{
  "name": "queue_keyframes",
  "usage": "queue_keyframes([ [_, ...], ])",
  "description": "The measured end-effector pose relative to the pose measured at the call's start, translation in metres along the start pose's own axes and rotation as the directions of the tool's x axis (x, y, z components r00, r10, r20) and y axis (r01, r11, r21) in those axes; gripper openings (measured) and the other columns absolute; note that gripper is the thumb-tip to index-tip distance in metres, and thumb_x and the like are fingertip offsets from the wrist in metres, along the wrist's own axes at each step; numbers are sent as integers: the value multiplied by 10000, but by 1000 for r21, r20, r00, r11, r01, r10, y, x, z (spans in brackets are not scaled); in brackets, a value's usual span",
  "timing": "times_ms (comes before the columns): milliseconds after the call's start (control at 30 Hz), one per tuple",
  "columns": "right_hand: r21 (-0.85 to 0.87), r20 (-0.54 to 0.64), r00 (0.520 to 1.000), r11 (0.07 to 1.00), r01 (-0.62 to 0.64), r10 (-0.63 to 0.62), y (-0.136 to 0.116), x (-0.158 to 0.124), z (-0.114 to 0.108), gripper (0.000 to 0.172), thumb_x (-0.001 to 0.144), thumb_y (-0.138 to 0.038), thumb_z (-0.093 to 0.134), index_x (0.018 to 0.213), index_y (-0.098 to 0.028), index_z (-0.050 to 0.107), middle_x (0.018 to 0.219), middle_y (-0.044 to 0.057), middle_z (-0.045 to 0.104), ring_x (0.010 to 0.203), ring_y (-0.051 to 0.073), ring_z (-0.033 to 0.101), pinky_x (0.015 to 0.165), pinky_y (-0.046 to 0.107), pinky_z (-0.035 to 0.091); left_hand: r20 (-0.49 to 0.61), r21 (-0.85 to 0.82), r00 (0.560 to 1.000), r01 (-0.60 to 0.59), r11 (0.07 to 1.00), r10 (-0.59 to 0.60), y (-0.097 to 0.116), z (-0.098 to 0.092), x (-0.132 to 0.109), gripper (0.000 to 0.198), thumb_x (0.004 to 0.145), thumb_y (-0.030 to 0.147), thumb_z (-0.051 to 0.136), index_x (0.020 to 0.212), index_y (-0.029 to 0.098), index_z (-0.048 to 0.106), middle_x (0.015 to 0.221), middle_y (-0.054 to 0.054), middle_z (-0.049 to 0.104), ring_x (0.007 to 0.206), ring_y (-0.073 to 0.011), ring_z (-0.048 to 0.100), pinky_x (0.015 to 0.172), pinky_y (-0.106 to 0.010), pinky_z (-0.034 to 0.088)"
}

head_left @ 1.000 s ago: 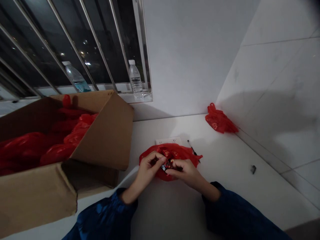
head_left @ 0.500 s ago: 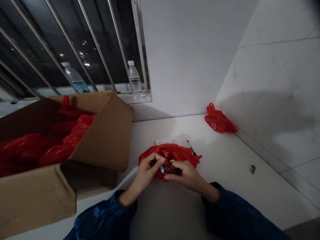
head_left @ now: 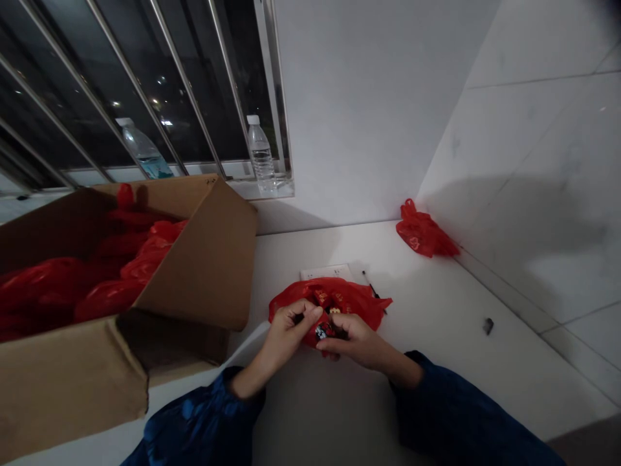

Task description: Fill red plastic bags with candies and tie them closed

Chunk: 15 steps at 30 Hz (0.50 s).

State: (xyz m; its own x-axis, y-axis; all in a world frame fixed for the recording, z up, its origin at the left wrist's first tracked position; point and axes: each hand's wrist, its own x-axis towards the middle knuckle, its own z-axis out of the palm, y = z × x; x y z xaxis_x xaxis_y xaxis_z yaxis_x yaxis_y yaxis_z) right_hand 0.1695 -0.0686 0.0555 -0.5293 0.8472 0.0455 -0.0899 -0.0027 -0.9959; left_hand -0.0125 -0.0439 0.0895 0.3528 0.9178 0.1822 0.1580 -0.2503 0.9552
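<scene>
A red plastic bag (head_left: 366, 303) lies spread on the white table with several small wrapped pieces inside, one showing a pale yellow patch. Over its near side, both hands are close together on a small red packet (head_left: 324, 331) with black and white print. My left hand (head_left: 292, 329) is closed, thumb and finger pinched at the packet's upper left edge; whether bag film is caught there too is unclear. My right hand (head_left: 359, 342) grips the packet from the right between thumb and fingers. Its lower fingers are partly hidden.
An open cardboard box (head_left: 213, 259) full of red bags (head_left: 53, 281) stands at left. Behind the bag lie a white socket plate (head_left: 327, 272) and a pen (head_left: 369, 283). Another red bag (head_left: 424, 232) and a small dark scrap (head_left: 488, 325) lie right. Bottles (head_left: 262, 155) stand by the window.
The packet has turned and shifted slightly right and down, so its white print shows more. My right fingers have moved slightly toward me. The bag has stayed in place.
</scene>
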Motion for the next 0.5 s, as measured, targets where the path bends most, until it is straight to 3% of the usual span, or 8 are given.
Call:
queue_keyframes([
  [100, -233, -129, 985, 969, 82, -115, -4, -2, -13, 270, 837, -399, 702, 994, -187, 646, 815, 19, 678, 706, 159, 624, 651, 291, 505, -71, 120, 996, -36, 992, 45, -3, -14, 6, 363, 934, 436, 524, 750, 147, 647, 680, -6, 613, 640, -123, 539, 629, -213, 414],
  [233, -454, -392, 880, 888, 68, -268, -2, -2, -31, 263, 873, -428, 638, 1008, -203, 643, 798, 47, 681, 757, 212, 636, 651, 314, 505, -81, 367, 988, -91, 926, 129, -18, -30, 14, 280, 942, 391, 514, 861, 172, 670, 817, -29, 683, 764, -164, 616, 708, -245, 461],
  [367, -481, -466, 838, 876, 29, -283, 2, 0, -32, 285, 878, -447, 619, 1033, -208, 625, 789, 56, 689, 736, 222, 642, 628, 315, 502, 25, 654, 980, -166, 738, 198, -34, -28, 14, 177, 941, 276, 521, 998, 219, 679, 1012, -50, 699, 980, -215, 634, 875, -331, 480],
  [500, -554, -460, 843, 832, -26, -280, -2, 1, -23, 229, 874, -435, 616, 879, -206, 604, 743, 32, 669, 692, 202, 625, 629, 308, 479, 69, 794, 991, -124, 595, 115, -48, -19, 10, 318, 913, 305, 596, 1219, 221, 611, 1201, -87, 654, 1105, -267, 609, 940, -402, 489],
])
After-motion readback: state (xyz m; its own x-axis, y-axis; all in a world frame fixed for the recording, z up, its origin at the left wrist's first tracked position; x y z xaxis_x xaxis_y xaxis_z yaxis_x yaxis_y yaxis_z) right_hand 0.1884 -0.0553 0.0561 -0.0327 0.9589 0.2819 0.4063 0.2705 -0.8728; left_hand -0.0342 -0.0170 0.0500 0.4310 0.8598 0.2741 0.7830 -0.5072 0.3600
